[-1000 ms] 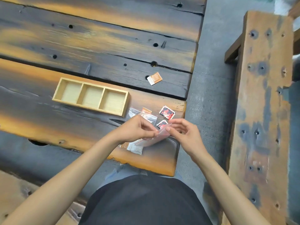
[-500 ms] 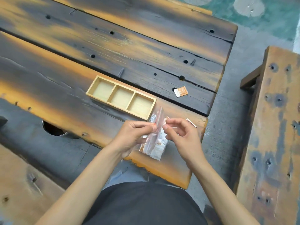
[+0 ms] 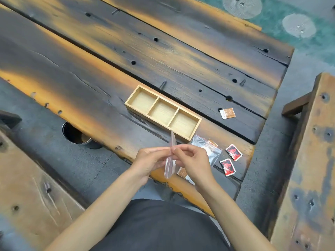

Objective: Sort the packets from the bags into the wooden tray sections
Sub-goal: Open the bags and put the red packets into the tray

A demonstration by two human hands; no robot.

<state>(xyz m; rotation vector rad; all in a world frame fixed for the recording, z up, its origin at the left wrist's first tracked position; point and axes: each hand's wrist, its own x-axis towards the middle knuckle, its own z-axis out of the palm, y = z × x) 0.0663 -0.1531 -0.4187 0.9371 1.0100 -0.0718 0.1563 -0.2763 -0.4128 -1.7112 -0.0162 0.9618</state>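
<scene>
My left hand [image 3: 151, 160] and my right hand [image 3: 192, 160] both pinch a clear zip bag [image 3: 170, 156], held upright on edge between them over the table's near edge. Just beyond stands the pale wooden tray [image 3: 197, 126] with three sections, nothing in them. A second clear bag [image 3: 208, 148] with a packet inside lies to the right of my right hand. Two red-and-black packets [image 3: 233, 152] [image 3: 227, 167] rest on the table near its right corner. An orange packet [image 3: 182, 172] shows below my right hand, and an orange-and-white packet [image 3: 227, 113] lies farther back.
The dark plank table [image 3: 108, 69] has bolt holes and cracks. A metal cup [image 3: 76, 135] sits in a cutout at the near left edge. A wooden bench [image 3: 308, 160] runs along the right, with grey floor between.
The view has shifted left, so tray and packets sit further right. The bag, flat a second ago, now stands upright between my fingers; the red packets behind my hands show again.
</scene>
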